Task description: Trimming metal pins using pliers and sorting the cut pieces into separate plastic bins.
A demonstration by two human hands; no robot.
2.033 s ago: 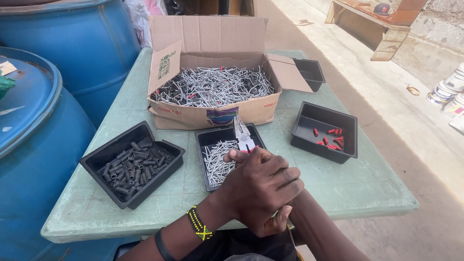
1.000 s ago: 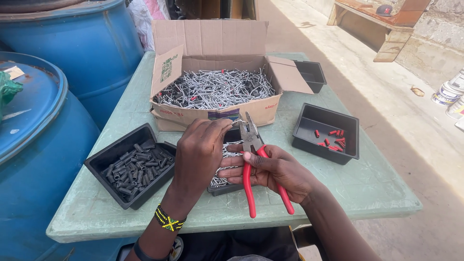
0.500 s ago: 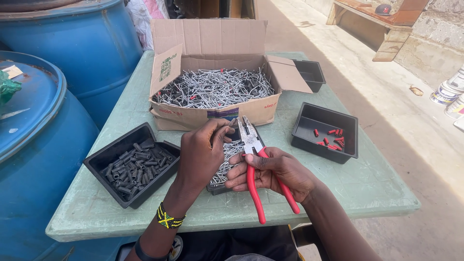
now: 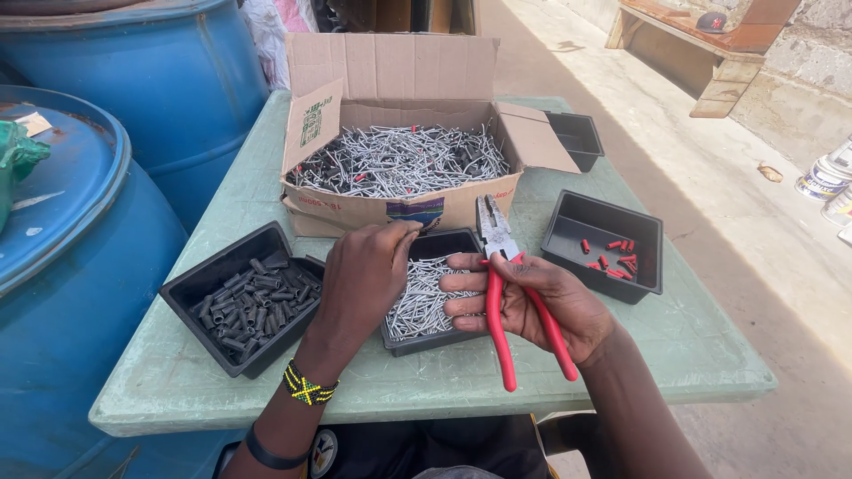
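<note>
Head view: my right hand [image 4: 532, 306] grips one pair of red-handled pliers [image 4: 506, 293]; my left hand [image 4: 368, 270], fingers bunched, covers part of the middle tray [image 4: 426, 337] of four black trays.

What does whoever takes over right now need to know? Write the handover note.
Left hand: fingertips pinched over the middle tray of metal pins, beside the cardboard box of mixed pins.
Right hand: holds red-handled pliers, nose pointing up and away from the person.
Left tray holds many dark sleeves; right tray a few red caps.
Done: some parts sorted into trays.
Left: the box is still well filled.
</note>
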